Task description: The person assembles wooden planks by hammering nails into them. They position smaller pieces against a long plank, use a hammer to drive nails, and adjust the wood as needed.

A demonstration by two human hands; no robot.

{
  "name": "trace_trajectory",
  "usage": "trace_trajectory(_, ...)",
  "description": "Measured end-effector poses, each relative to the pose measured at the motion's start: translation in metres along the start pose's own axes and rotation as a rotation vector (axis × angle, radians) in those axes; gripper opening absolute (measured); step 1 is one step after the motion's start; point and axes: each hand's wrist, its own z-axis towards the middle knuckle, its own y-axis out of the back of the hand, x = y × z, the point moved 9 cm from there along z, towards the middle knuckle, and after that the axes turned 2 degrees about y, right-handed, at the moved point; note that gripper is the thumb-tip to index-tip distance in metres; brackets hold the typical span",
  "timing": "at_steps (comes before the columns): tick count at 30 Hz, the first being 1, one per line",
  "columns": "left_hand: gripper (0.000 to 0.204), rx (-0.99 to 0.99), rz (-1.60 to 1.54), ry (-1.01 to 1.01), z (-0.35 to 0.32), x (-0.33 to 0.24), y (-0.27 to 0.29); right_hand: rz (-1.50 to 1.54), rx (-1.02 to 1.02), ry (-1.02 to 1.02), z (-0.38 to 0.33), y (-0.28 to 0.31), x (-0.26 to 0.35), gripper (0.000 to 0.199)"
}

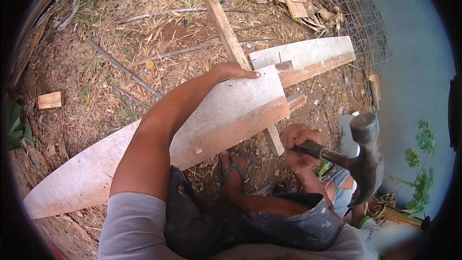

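Observation:
My left arm reaches across a long tapered wooden board (231, 110), pale on its face with a reddish-brown strip along the near side. My left hand (236, 71) lies on the board's far corner, thumb on top and the other fingers out of sight behind the edge. A narrow timber batten (224, 24) passes beneath the board and sticks out at both sides. To the right, my right hand (299, 138) is closed round the dark grip of a claw hammer (366, 156). The hammer's head is up near the camera, apart from the board.
A second pale board (317, 53) lies past the first one's right end. Wire mesh (368, 24) leans by the blue-grey wall (409, 67). Close by at right is another person in denim (344, 190). A wood block (51, 99) and sticks (120, 65) lie on the leaf-strewn ground.

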Motion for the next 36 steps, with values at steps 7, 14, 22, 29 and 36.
trace_trajectory(7, 0.109, -0.048, 0.054, 0.002, 0.016, 0.016, 0.004, -0.666, 0.345, -0.521, -0.024, -0.027, -0.092, 0.047)
trace_trajectory(14, 0.103, -0.041, -0.048, -0.011, 0.019, 0.017, 0.002, 0.288, -0.074, 0.155, 0.008, 0.008, 0.024, 0.038)
trace_trajectory(22, 0.104, -0.066, -0.065, -0.112, 0.017, 0.008, 0.014, -0.575, 0.274, -0.532, -0.009, -0.021, -0.094, 0.043)
trace_trajectory(29, 0.100, -0.039, 0.010, 0.000, 0.029, 0.024, 0.003, 0.210, -0.065, 0.200, 0.010, 0.016, 0.033, 0.049)
trace_trajectory(36, 0.105, -0.237, -0.007, -0.108, 0.040, 0.036, 0.008, -0.752, 0.370, -0.543, -0.002, -0.022, -0.087, 0.051)
